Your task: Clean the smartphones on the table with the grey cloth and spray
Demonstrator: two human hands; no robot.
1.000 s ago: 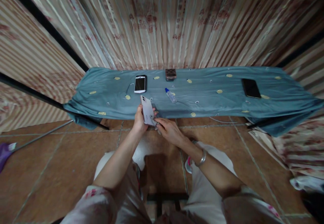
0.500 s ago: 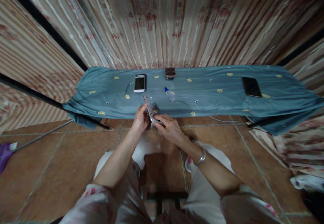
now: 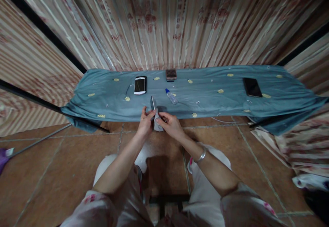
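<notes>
My left hand (image 3: 145,124) is closed around the lower part of a thin phone (image 3: 153,103), which stands edge-on just above the near side of the draped bench. In my right hand (image 3: 171,125) is a small grey cloth (image 3: 158,126), pinched between thumb and fingers. The cloth lies against the phone's lower end and hangs down a little below it. Part of the phone is hidden by my fingers and the cloth. Beyond my hands lies a small clear bottle with a blue cap (image 3: 171,96).
A teal patterned cloth (image 3: 205,100) covers the long narrow bench. On it are a white-framed phone (image 3: 140,85) at the left, a small brown box (image 3: 171,74) at the back and a dark tablet-like device (image 3: 252,87) at the right. Striped curtains (image 3: 159,21) hang behind.
The phone has turned more upright and edge-on. My right hand has brought the grey cloth up against its lower end, where the cloth now shows more. The view has shifted slightly.
</notes>
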